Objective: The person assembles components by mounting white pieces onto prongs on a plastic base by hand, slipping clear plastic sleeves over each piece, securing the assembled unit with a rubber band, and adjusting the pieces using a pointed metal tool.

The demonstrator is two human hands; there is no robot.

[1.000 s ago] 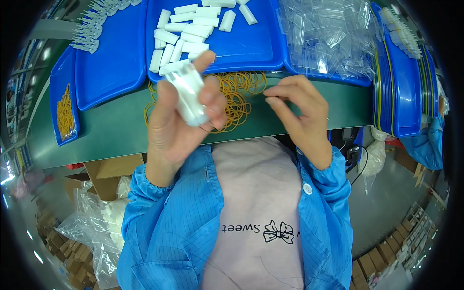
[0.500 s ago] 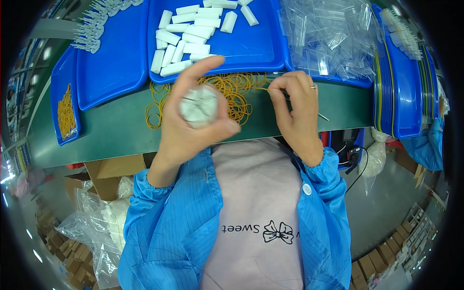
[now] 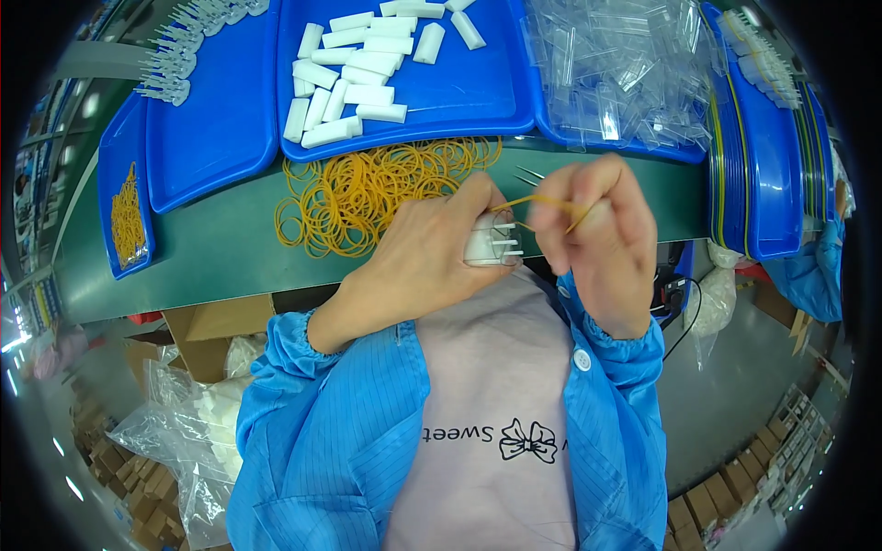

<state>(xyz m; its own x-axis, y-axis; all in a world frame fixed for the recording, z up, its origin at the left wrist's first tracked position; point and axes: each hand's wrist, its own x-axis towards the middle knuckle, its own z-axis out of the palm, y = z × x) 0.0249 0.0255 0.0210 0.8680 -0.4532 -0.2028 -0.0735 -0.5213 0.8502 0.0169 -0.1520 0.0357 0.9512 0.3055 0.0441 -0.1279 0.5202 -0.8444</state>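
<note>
A: Your left hand (image 3: pixel 418 262) is wrapped tight around a little white bundle (image 3: pixel 487 243) in the middle of the frame, just below the edge of the green counter (image 3: pixel 211 248). Thin white prongs stick out of it toward your other hand.

B: And your right hand (image 3: pixel 597 234) is just beside it. Its fingers (image 3: pixel 560 197) are pinched narrow on 1 yellow rubber band (image 3: pixel 542 204), pulled long and thin.

A: That band could snap, I think. You are stretching it a lot.

B: Or it could slip off your fingers and fly away. It looks like only the tips hold it.

A: The prongs could catch the band too, so it sits crooked.

B: If your left hand lets go even a bit, the white pieces may slide apart and fall into your lap. There is no counter under them.

A: More bands wait in the yellow pile (image 3: pixel 367 188) on the counter, left of the middle.

B: And more white pieces (image 3: pixel 354 73) lie in the blue tray (image 3: pixel 478 101) at the top. The clear plastic bits (image 3: pixel 625 69) are at the upper right.
</note>
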